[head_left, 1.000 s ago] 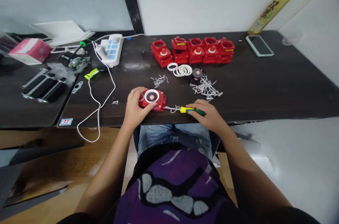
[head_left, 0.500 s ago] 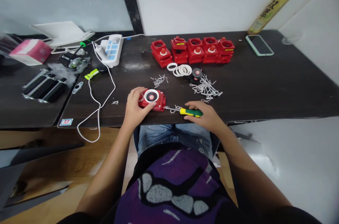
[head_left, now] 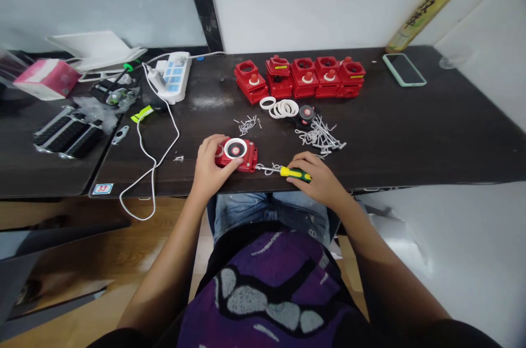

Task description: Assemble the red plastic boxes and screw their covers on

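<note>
My left hand is wrapped around a square red housing with a white ring and a dark centre on its face, holding it on the dark tabletop. My right hand grips a screwdriver with a yellow and green handle. Its thin metal shaft lies nearly level and reaches the right side of the housing, where the tip seems to touch a screw. The exact contact is too small to see. A small white wire loop lies around the shaft.
Several assembled red units stand in a row at the back, behind white rings, a loose black-and-red part, and piles of small screws and white pieces. A power strip and white cable lie left; a phone lies right.
My right hand has shifted around the screwdriver handle, now covering more of its green end. The red housing and my left hand stay almost in the same place.
</note>
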Tool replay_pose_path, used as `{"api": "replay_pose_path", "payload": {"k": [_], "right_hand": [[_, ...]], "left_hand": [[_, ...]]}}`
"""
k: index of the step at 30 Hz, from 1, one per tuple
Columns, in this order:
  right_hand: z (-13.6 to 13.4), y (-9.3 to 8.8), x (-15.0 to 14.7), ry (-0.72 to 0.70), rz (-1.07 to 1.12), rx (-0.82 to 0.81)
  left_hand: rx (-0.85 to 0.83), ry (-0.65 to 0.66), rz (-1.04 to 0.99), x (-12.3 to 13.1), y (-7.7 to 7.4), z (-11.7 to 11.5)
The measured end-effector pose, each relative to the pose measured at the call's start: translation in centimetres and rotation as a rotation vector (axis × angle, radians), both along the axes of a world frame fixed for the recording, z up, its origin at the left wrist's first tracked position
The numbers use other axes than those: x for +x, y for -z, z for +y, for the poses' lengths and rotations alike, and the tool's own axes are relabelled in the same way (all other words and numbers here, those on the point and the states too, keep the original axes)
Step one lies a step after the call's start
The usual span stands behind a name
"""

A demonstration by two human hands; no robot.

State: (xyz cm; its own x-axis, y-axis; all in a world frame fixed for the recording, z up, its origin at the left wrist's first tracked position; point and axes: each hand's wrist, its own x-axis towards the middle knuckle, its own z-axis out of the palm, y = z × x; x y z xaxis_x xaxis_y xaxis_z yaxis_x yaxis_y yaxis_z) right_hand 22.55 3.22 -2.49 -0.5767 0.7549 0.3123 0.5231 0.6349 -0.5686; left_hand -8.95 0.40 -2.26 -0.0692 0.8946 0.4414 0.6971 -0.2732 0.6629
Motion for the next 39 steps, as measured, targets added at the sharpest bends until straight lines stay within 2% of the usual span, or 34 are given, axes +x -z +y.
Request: {"api": "replay_pose_path", "payload": {"k": [10, 13, 17, 20, 23, 26, 30, 35, 39], "right_hand": [[0.4, 0.1, 0.6, -0.006, 0.0, 0.025], [0.2, 0.2, 0.7, 0.088, 0.017, -0.017], [-0.7, 0.2, -0.7, 0.221, 0.162, -0.198], [-1.0, 0.0, -2.8, 0.203, 0.252, -0.219], [-0.6, -0.3, -4.9, 0.167, 0.125, -0.161], [0.6, -0.4, -6.2, 0.068, -0.004, -0.078], [1.6, -0.3, -6.5, -0.019, -0.061, -0.083], [1.1, -0.1, -6.7, 0.064, -0.133, -0.085], [0.7, 0.2, -6.8, 0.034, -0.128, -0.039]], "left_hand": [[-0.002, -0.002, -0.002, 0.0, 0.1, 0.0], [-0.006, 0.001, -0.001, 0.0, 0.0, 0.0], [-0.006, 0.0, 0.004, 0.0, -0.1, 0.0], [0.0, -0.014, 0.014, 0.3, -0.2, 0.0], [0.001, -0.04, 0.043, 0.9, -0.2, -0.2], [0.008, -0.051, 0.066, 1.6, 0.0, -0.4], [0.019, -0.067, 0.064, 2.2, 0.3, -0.6], [0.02, -0.062, 0.063, 2.2, 0.3, -0.5], [0.011, -0.07, 0.062, 2.1, 0.3, -0.4]]}}
